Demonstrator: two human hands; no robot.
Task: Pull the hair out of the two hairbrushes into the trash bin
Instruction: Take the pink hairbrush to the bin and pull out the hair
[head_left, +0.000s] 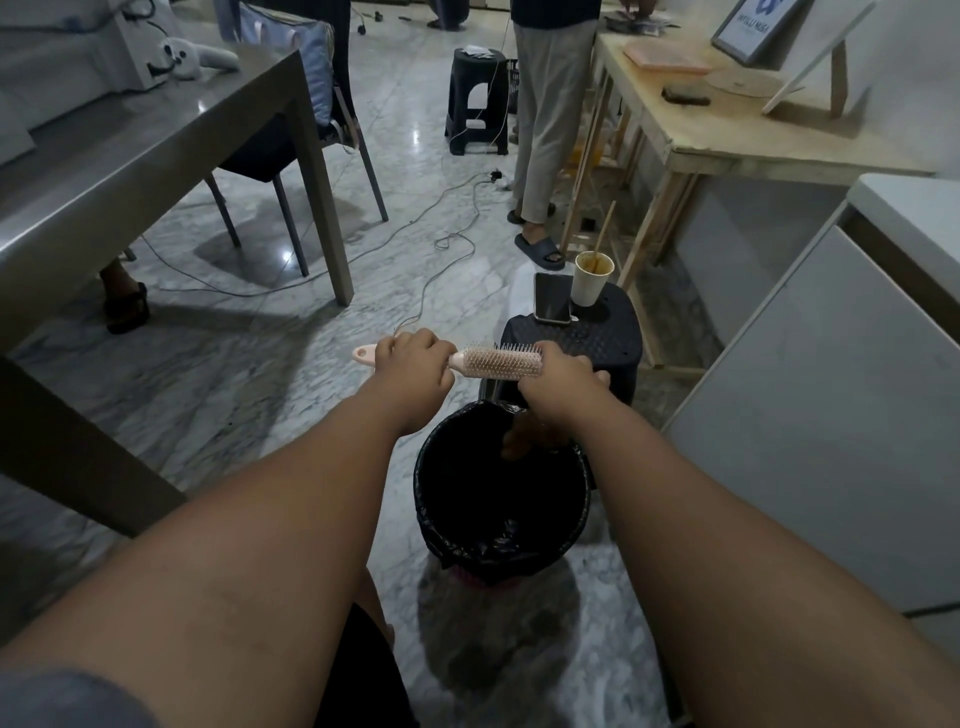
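Observation:
My left hand (413, 366) grips the handle of a pink hairbrush (498, 362), held level above the far rim of the trash bin (431, 499). Its bristles face up. My right hand (558, 376) sits at the brush's head end, fingers closed, and a brown clump of hair (524, 439) hangs below it over the bin's black liner. Only one hairbrush on the floor side is in view; a dark brush-like object (685, 97) lies on the wooden table at the far right.
A black stool (613, 343) just behind the bin carries a phone (552, 298) and a paper cup (592, 278). A grey table (156, 150) stands left, a white cabinet (841, 415) right. A person (550, 130) stands ahead; cables trail across the marble floor.

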